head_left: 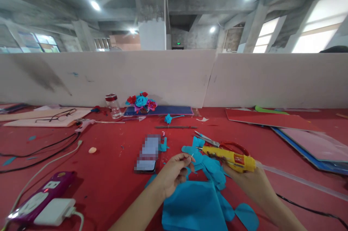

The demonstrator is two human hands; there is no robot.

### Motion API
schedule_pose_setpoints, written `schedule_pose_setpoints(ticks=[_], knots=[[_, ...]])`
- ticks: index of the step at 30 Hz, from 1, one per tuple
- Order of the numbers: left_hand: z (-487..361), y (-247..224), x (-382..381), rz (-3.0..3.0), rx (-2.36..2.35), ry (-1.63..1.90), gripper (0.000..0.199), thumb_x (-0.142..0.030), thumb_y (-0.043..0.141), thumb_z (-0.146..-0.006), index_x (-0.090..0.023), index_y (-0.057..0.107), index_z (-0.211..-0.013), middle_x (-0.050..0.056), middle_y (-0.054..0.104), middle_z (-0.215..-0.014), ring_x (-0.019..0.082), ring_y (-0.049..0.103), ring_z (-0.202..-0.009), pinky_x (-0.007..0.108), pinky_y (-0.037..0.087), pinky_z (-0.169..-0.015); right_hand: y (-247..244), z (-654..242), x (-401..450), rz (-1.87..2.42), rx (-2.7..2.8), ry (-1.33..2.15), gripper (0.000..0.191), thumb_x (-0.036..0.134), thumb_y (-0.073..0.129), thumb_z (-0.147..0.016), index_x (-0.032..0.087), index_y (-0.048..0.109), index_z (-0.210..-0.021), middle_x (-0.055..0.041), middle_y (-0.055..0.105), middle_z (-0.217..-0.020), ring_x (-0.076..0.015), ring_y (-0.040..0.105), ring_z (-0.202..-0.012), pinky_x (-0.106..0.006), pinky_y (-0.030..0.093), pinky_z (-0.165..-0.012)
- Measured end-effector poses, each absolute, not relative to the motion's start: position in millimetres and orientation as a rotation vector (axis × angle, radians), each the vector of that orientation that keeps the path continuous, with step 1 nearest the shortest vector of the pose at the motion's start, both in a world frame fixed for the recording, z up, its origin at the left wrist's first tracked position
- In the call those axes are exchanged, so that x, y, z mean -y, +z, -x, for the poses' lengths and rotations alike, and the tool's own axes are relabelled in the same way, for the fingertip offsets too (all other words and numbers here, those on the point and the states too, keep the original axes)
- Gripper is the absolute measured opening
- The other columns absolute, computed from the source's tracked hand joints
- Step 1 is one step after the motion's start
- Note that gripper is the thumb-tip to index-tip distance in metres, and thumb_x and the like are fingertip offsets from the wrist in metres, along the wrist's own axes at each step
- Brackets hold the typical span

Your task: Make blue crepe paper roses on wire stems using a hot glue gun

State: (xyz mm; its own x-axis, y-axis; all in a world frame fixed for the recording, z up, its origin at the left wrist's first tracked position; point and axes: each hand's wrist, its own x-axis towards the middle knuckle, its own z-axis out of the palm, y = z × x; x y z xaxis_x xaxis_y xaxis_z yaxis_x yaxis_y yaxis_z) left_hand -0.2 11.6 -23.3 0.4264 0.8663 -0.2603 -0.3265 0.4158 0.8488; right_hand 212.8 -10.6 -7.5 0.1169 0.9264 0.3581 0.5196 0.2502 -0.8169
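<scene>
My right hand is wrapped round a yellow hot glue gun, its nozzle pointing left and a long clear glue stick trailing from its back. Just left of the nozzle, my left hand pinches a thin pale stick; only its short tip shows between finger and thumb. Cut blue paper petals lie loose under and between the hands. Nearer me is a larger folded blue paper sheet. Scissors with red handles rest behind the glue gun, partly covered by it.
A phone lies left of my hands. Behind are a blue paper flower, a paper bouquet and a glass jar. A purple power strip and cables are at left; coloured sheets are stacked at right.
</scene>
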Motion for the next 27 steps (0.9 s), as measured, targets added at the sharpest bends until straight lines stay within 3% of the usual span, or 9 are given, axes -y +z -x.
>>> schedule_pose_setpoints(ticks=[4, 10, 18, 27], knots=[[-1, -18, -11, -0.785, -0.803, 0.851, 0.03, -0.037, 0.073, -0.061, -0.015, 0.057, -0.073, -0.004, 0.051, -0.054, 0.002, 0.019, -0.038, 0.021, 0.005, -0.041, -9, -212, 13, 1.429, 1.594, 0.545, 0.015, 0.031, 0.058, -0.066, 0.019, 0.061, -0.057, -0.002, 0.061, -0.049, -0.0184, 0.057, -0.045, -0.025, 0.046, -0.039], [0, -17, -11, -0.736, -0.775, 0.822, 0.03, -0.035, 0.074, -0.06, -0.015, 0.056, -0.072, -0.004, 0.05, -0.055, 0.001, 0.02, -0.039, 0.019, 0.005, -0.04, -20, -218, 12, 1.394, 1.584, 0.593, 0.02, 0.035, 0.06, -0.067, 0.017, 0.065, -0.073, -0.0043, 0.068, -0.065, -0.0219, 0.063, -0.058, -0.029, 0.052, -0.051], [0, -16, -10, -0.751, -0.755, 0.803, 0.028, -0.035, 0.073, -0.063, -0.015, 0.056, -0.072, -0.005, 0.047, -0.054, 0.001, 0.017, -0.038, 0.019, 0.004, -0.039, -24, -218, 8, 1.351, 1.549, 0.593, 0.017, 0.033, 0.061, -0.067, 0.017, 0.065, -0.068, -0.0044, 0.069, -0.066, -0.0226, 0.064, -0.06, -0.029, 0.053, -0.053], [0, -17, -10, -0.692, -0.729, 0.765, 0.021, -0.028, 0.068, -0.069, -0.014, 0.054, -0.073, -0.004, 0.049, -0.056, 0.0, 0.023, -0.037, 0.015, 0.009, -0.037, -43, -219, 2, 1.229, 1.55, 0.574, 0.019, 0.033, 0.064, -0.067, 0.016, 0.069, -0.076, -0.0071, 0.072, -0.075, -0.0241, 0.067, -0.066, -0.031, 0.057, -0.06]])
